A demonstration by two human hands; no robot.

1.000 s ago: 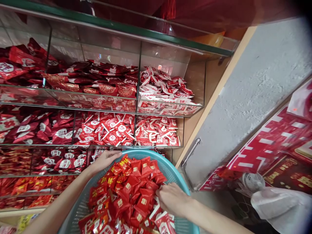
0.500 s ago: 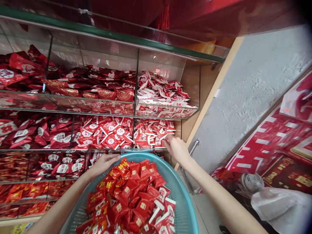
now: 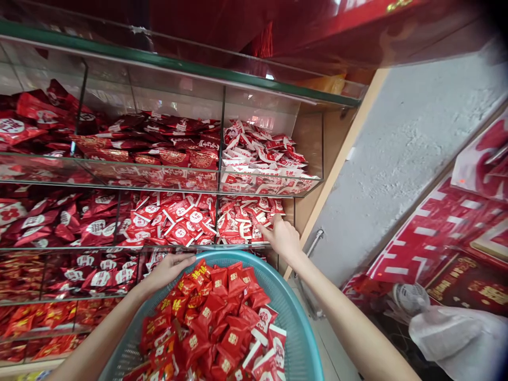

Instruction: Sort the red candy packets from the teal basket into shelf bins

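My left hand [image 3: 169,272] grips the far left rim of a blue-green plastic basket [image 3: 308,323], with its fingers over the edge. Small red candy packets [image 3: 216,317], some with gold or yellow print and some with white ends, are heaped in this basket. Beyond the rim, my right hand [image 3: 282,239] reaches into the right-hand compartment of a middle shelf. Its curled fingers touch red-and-white packets [image 3: 242,219] lying there; whether one is pinched between the fingertips is hidden.
Glass shelves with upright dividers [image 3: 221,137] hold several kinds of red packets. A green-edged glass shelf [image 3: 178,66] runs above. At the right are the wooden cabinet side [image 3: 337,164], a grey wall [image 3: 413,137], a white plastic bag [image 3: 460,338] and a small white fan [image 3: 410,297].
My right hand has shifted slightly left and down over the packets in the compartment. My left hand keeps its hold on the basket rim.
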